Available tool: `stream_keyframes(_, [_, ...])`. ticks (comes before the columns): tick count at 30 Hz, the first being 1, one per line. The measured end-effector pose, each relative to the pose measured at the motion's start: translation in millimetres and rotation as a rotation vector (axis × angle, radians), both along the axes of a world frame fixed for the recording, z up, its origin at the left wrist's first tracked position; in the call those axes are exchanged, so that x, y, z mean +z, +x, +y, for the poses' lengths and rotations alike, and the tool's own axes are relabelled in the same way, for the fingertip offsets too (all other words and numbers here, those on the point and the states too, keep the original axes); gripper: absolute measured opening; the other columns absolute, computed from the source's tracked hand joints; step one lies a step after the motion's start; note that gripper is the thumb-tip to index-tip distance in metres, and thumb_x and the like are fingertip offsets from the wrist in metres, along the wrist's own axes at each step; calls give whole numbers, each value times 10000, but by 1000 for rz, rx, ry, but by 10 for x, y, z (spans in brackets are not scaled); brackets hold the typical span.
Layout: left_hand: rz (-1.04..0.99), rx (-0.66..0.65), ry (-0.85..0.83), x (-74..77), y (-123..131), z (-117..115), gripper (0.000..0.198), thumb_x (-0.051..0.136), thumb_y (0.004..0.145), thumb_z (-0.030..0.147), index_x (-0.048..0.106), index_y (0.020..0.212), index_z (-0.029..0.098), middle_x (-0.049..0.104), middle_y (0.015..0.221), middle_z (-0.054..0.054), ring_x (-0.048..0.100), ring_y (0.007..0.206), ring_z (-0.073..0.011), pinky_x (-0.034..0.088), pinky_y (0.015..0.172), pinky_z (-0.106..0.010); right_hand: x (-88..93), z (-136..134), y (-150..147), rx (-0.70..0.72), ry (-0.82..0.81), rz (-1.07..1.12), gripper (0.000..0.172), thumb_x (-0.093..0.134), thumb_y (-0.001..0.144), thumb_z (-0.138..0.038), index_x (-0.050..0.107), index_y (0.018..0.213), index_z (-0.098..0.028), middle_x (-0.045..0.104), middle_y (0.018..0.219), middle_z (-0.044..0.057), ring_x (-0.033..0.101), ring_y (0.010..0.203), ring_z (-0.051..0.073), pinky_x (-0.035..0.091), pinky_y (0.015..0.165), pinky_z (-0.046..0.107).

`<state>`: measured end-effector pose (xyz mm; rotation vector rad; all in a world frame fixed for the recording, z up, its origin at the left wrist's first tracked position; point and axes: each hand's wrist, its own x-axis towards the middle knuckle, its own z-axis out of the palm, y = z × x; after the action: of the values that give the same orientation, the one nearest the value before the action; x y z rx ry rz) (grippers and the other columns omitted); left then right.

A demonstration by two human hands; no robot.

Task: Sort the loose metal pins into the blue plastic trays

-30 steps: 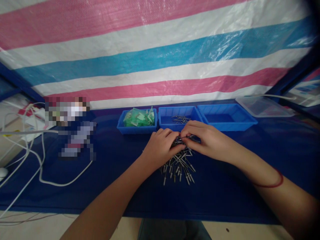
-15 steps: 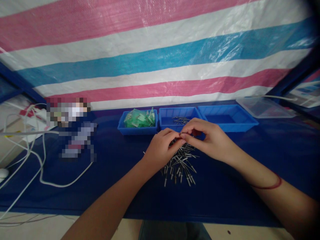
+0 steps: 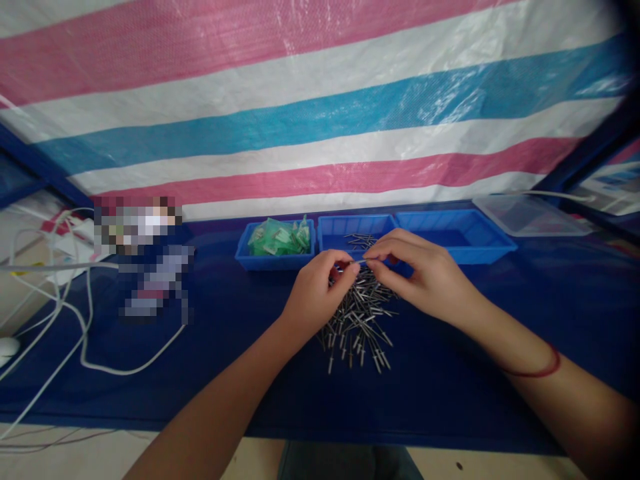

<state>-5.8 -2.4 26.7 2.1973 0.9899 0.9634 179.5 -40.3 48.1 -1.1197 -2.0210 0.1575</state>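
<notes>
My left hand (image 3: 313,290) pinches one end of a thin pin (image 3: 362,261) between thumb and fingertips. The pin lies crosswise between my hands, its long axis running left to right above the far part of a loose pile of pins (image 3: 361,317); neither hand is nearer, since both touch it. My right hand (image 3: 433,277) pinches the other end. The held pin looks slim and silvery-grey; my fingertips hide its ends.
</notes>
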Motion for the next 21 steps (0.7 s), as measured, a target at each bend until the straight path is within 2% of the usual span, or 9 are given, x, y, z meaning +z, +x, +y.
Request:
stream_keyframes(6, [-23, 27, 28, 9, -6, 6, 209, 496, 918, 351, 587, 938, 164, 649, 874, -28, 564, 711, -113, 448, 680, -242, -75, 41, 23, -90, 111, -166, 133, 519, 905, -245, 642, 915, -196, 662, 918, 60, 582, 844, 199, 423, 763, 359])
stream_keyframes(8, [-31, 35, 22, 15, -8, 4, 226, 491, 923, 353, 583, 1007, 164, 651, 887, -28, 562, 699, -108, 452, 677, -240, -105, 60, 41, -188, 126, -157, 158, 510, 911, -263, 653, 910, -196, 668, 909, 60, 583, 839, 206, 409, 750, 361])
stream_keyframes(12, [-8, 65, 45, 25, -14, 0, 250, 480, 931, 323, 579, 1091, 158, 656, 900, -37, 562, 693, -111, 465, 699, -251, -182, 129, 122, -476, 143, -178, 236, 479, 922, -315, 680, 899, -192, 675, 873, 77, 577, 834, 237, 374, 705, 369])
stream_keyframes(15, [41, 52, 81, 19, -19, 2, 238, 477, 930, 299, 587, 1087, 160, 663, 903, -46, 576, 710, -125, 477, 715, -263, -221, 182, 184, -592, 137, -252, 275, 474, 920, -350, 695, 877, -192, 674, 837, 85, 561, 818, 254, 355, 693, 376])
stream_keyframes(16, [64, 42, 92, 13, -21, 3, 234, 477, 927, 291, 588, 1086, 160, 664, 903, -48, 582, 716, -131, 480, 717, -267, -220, 189, 195, -587, 134, -260, 278, 477, 917, -356, 695, 872, -190, 670, 826, 87, 557, 811, 254, 359, 696, 377])
stream_keyframes(18, [118, 16, 114, -3, -26, 9, 225, 477, 921, 271, 589, 1081, 159, 666, 917, -54, 595, 739, -141, 484, 727, -275, -188, 181, 197, -490, 116, -238, 262, 479, 913, -340, 683, 866, -183, 658, 820, 90, 557, 802, 241, 384, 714, 374])
stream_keyframes(21, [179, -7, 133, -25, -32, 22, 218, 475, 914, 244, 587, 1082, 163, 663, 938, -54, 609, 791, -155, 483, 749, -283, -102, 127, 168, -185, 12, -208, 176, 500, 881, -253, 655, 837, -182, 625, 784, 67, 560, 765, 194, 425, 710, 334])
